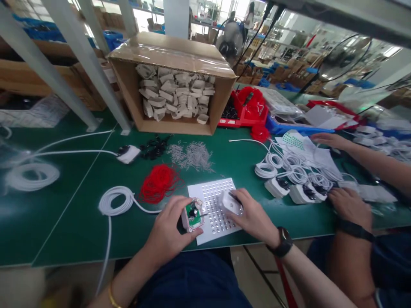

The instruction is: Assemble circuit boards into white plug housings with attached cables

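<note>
My left hand (170,231) is closed round a white adapter housing (192,216) whose green circuit board faces up. A white cable (115,200) runs from it to a coil on the green table. My right hand (252,216) grips a white plastic cover (230,203) just to the right, over a white perforated sheet (213,205) studded with small shiny parts.
An open cardboard box (175,83) of white housings stands at the back. Red wires (159,182), small metal pins (192,155) and black parts (156,147) lie mid-table. To the right, another person's hands (348,205) work beside coiled cables and finished adapters (298,192).
</note>
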The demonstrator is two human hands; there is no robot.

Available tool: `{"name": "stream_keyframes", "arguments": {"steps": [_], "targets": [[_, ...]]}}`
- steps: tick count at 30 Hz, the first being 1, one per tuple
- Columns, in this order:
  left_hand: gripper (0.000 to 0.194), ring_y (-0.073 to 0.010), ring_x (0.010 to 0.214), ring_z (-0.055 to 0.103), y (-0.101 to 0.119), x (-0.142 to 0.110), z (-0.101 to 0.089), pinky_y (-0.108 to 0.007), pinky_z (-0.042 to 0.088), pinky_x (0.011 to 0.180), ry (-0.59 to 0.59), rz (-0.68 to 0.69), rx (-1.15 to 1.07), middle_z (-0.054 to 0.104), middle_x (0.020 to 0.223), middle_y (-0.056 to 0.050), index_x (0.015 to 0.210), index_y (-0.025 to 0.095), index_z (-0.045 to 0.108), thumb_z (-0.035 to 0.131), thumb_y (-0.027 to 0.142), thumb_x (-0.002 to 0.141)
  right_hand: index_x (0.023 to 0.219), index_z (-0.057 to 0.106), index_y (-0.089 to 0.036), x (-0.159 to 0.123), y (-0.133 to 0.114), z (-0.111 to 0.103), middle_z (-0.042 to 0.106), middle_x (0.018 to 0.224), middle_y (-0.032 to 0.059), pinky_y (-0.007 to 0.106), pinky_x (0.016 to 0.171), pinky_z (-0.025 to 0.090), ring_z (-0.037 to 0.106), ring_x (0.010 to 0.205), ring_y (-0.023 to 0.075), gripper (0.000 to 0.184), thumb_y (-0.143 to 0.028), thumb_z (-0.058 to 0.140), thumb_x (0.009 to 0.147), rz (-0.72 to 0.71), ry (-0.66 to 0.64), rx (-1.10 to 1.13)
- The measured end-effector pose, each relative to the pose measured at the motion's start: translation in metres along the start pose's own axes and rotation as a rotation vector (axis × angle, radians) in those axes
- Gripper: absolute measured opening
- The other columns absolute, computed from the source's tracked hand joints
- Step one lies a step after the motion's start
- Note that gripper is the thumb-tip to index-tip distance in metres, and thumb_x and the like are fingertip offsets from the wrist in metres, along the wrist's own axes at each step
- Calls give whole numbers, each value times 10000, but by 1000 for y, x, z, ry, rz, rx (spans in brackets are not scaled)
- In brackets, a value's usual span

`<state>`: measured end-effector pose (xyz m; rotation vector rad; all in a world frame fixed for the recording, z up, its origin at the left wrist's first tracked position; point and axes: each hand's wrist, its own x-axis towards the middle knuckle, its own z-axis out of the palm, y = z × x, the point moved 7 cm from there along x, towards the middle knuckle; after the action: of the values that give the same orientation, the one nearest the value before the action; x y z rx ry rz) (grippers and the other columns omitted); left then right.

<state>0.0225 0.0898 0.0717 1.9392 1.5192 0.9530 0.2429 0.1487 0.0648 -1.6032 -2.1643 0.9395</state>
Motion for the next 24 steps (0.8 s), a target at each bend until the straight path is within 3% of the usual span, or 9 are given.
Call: {"name": "stream_keyframes", "arguments": {"steps": [2,5,8,11,13,15,16,19,24], "targets": [[561,-242,1053,549,17,4,-7,-384,487,903,-10,48,79,532,1141,-91,1234,214,465,700,325,737,1196,518,-200,3,-5,6,599,918,64,261,539,432,510,596,134,492,-481,519,791,78,-5,462],[560,-249,1001,540,32,8,-9,-387,496,862,-24,70,191,523,1084,-96,1235,192,487,705,318,735,1226,474,-234,5,-18,42,556,729,-6,192,379,187,181,393,52,521,-549,384,821,287,-186,1086],[566,-257,975,527,36,7,-5,-402,497,847,-53,69,274,517,1056,-98,1231,184,496,716,317,727,1156,497,-260,9,-32,72,522,684,-46,177,385,121,100,404,38,464,-556,469,799,382,-250,1298],[565,-257,966,523,36,6,-3,-403,500,841,-88,64,324,514,1059,-101,1224,168,498,718,320,727,1122,495,-263,13,-44,82,474,637,-66,170,370,120,139,389,41,442,-586,472,821,316,-259,1247],[564,-253,945,528,37,7,-3,-402,507,824,-107,62,357,517,1050,-99,1221,163,495,717,323,727,1134,485,-262,15,-55,77,540,740,-29,169,373,218,325,427,65,408,-561,439,860,183,-255,1099],[553,-253,929,534,37,8,-3,-404,511,810,-127,63,385,520,1039,-93,1207,167,493,720,312,725,1151,485,-247,14,-67,63,590,958,27,209,517,415,537,673,128,360,-497,411,902,-18,-215,879],[537,-254,927,538,36,8,-2,-404,513,808,-130,63,392,523,1037,-91,1190,168,494,723,299,722,1166,482,-235,13,-74,57,579,1060,48,250,664,467,565,838,162,344,-459,397,919,-122,-188,764],[520,-259,952,549,32,9,-1,-403,510,831,-83,68,353,534,1040,-86,1154,167,470,729,278,716,1237,430,-194,9,-86,46,527,1193,85,337,956,383,489,1106,206,344,-367,370,945,-324,-123,509],[805,-260,1027,548,20,6,0,-386,502,878,10,69,238,537,1113,-100,1314,173,281,763,306,682,1285,359,-173,8,-84,50,523,1158,91,348,970,364,491,1095,205,365,-334,335,958,-331,-141,431]]}}
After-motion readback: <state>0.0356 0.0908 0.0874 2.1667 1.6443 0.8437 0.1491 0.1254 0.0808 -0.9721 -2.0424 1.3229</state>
